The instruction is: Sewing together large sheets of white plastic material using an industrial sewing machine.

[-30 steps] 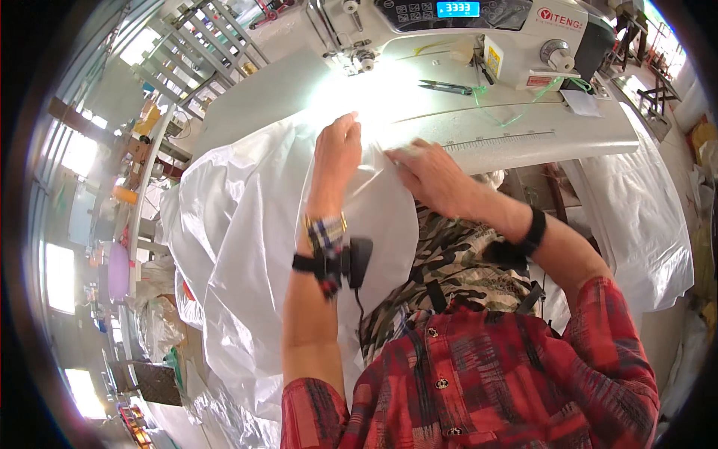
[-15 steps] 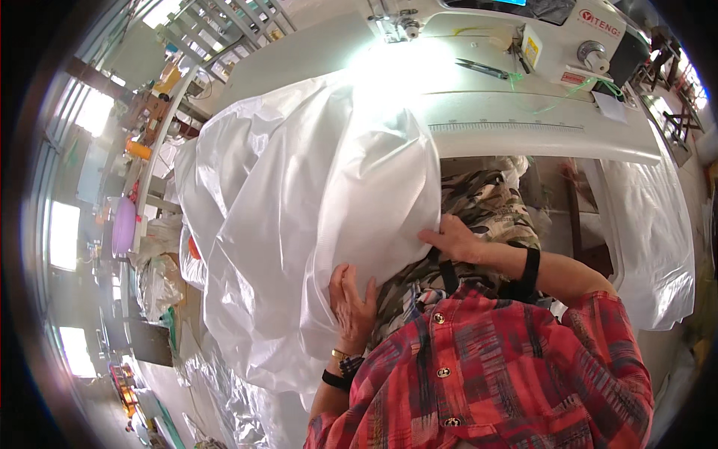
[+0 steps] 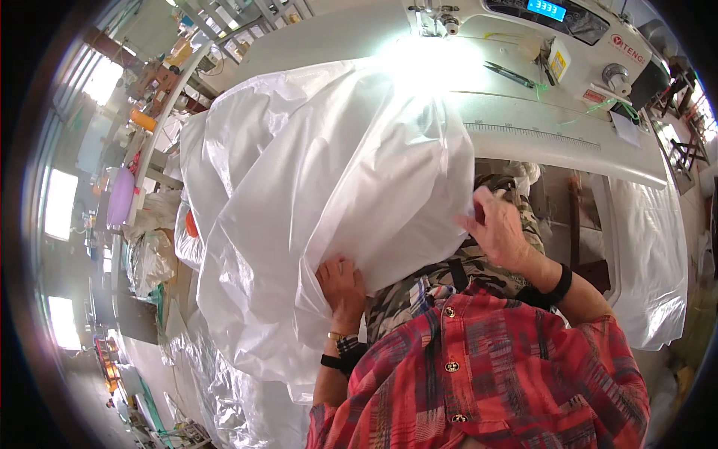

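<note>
A large, glossy white fabric sheet (image 3: 262,194) hangs in folds from the sewing machine table (image 3: 321,37) over my lap. Its far end runs into the bright glare under the sewing machine (image 3: 568,30), where the needle area is washed out. My left hand (image 3: 342,288) is closed on the near part of the sheet, fingers bent into a fold. At the sheet's right edge, my right hand (image 3: 499,228) is raised, thumb and forefinger apart. The thumb tip is close to the edge; whether it touches, I cannot tell.
Black tweezers (image 3: 510,75) and a small white-and-yellow box (image 3: 558,61) lie on the machine bed, near loose green thread (image 3: 591,111). Translucent sheeting (image 3: 647,262) hangs at the right. Along the left stand a purple round object (image 3: 120,196) and an orange thread spool (image 3: 142,119).
My right hand has moved up and away from the sheet's edge, its fingers parting. The left hand's fingers have curled more into the fabric. The whole view has shifted slightly.
</note>
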Tool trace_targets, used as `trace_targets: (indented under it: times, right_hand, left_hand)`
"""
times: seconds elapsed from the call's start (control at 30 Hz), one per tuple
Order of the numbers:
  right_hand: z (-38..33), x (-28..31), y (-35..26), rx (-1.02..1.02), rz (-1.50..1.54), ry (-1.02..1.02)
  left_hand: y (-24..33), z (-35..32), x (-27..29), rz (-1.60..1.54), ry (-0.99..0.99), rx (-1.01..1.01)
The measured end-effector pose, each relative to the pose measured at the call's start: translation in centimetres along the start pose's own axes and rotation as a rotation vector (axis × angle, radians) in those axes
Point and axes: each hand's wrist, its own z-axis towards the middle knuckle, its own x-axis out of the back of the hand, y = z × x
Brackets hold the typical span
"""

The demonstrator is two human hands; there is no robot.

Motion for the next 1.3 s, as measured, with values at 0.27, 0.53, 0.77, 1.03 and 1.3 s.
trace_targets:
  times: [0.27, 0.53, 0.77, 1.03, 1.3]
  right_hand:
    - [3.5, 1.2, -6.3, -0.197, 0.579, -0.134]
    - [3.3, -2.8, -8.9, -0.231, 1.154, -0.641]
    - [0.6, -3.1, -10.0, 0.413, 0.527, -0.600]
    - [1.0, -0.4, -8.7, 0.310, 0.040, -0.419]
    - [1.0, 1.1, -3.3, -0.299, 0.271, 0.072]
  left_hand:
    - [-0.4, -2.4, 9.1, -0.684, -0.442, 0.501]
    - [3.9, 0.2, 12.2, -0.662, -0.115, 0.227]
    - [7.1, 5.9, 12.1, -0.554, -0.141, -0.017]
    - [8.3, 9.3, 8.7, -0.449, -0.158, -0.059]
    - [7.6, 8.8, 7.0, -0.940, -0.197, 0.131]
